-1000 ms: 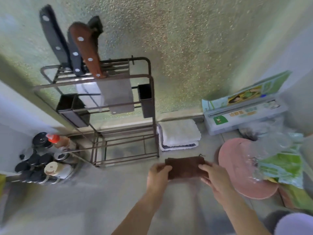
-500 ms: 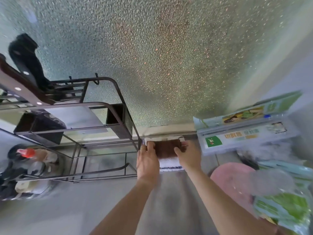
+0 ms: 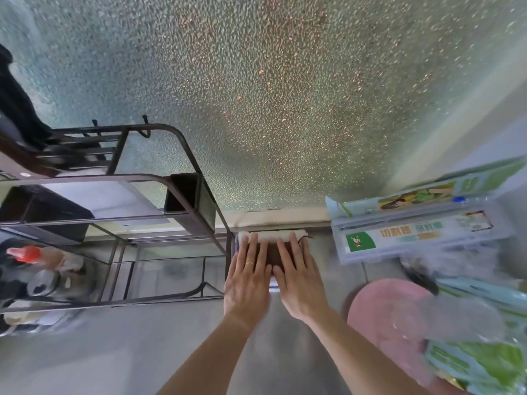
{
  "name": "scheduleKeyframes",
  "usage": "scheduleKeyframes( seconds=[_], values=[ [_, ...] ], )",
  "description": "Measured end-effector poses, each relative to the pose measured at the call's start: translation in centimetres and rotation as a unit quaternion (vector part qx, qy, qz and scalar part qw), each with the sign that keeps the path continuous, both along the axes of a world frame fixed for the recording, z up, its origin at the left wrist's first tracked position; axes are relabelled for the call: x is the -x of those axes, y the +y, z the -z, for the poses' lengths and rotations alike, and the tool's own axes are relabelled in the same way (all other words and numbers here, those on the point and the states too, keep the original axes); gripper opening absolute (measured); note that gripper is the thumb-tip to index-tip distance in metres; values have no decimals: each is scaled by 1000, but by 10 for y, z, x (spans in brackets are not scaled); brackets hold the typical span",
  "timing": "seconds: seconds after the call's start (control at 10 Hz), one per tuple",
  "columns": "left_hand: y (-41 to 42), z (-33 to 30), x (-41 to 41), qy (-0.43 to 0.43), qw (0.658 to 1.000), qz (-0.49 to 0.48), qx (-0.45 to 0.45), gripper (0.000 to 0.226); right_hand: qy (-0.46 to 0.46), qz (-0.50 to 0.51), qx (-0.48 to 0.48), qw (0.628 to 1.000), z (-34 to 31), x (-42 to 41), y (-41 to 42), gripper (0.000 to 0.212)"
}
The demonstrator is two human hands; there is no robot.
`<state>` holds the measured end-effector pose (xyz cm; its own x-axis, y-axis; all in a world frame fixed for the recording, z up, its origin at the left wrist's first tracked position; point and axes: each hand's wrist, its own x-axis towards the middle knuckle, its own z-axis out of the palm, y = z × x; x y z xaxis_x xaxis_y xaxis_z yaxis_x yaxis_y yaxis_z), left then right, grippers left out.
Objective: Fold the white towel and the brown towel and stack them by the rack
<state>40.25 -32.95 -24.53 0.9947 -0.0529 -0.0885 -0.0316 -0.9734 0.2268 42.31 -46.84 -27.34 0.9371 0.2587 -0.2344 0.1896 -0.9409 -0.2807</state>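
Observation:
The folded brown towel [image 3: 273, 253] lies on top of the folded white towel [image 3: 273, 235], right beside the dark metal rack [image 3: 196, 206] and against the back wall. My left hand [image 3: 247, 277] and my right hand [image 3: 299, 276] rest flat on the brown towel, fingers stretched out and side by side. The hands cover most of it; only a dark strip shows between the fingers. The white towel peeks out along the far edge and a little at the near edge.
A cling-film cutter box [image 3: 413, 232] stands to the right against the wall. A pink board [image 3: 382, 315] and plastic bags [image 3: 482, 346] lie at the right front. Spice jars and a red-capped bottle [image 3: 25, 253] crowd the left beside the rack. Knives [image 3: 17, 118] stick up from the rack.
Both hands carried the folded brown towel forward from the counter's middle onto the white towel, then let go of its ends and flattened on top of it.

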Motion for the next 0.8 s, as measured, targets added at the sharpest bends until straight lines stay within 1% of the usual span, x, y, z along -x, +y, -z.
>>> scheduleKeyframes(
  seconds=[0.2,0.4,0.5,0.6,0.7,0.8],
  values=[
    [-5,11,5,17,1000,-25,-5,62,23,-33,42,998,23,2,-4,67],
    [-4,16,4,23,999,-24,-7,62,29,-22,47,998,29,3,-2,64],
    [-6,9,2,24,999,-22,-9,65,11,0,14,1000,15,2,-4,69],
    [-8,-8,8,0,1000,-21,8,67,-20,40,-45,998,-18,9,-4,70],
    [-8,-27,36,-33,998,24,39,67,-65,67,-106,990,-45,32,-6,63],
    [12,-29,88,-56,994,70,55,59,-88,84,-130,984,-64,82,4,62]
  ],
)
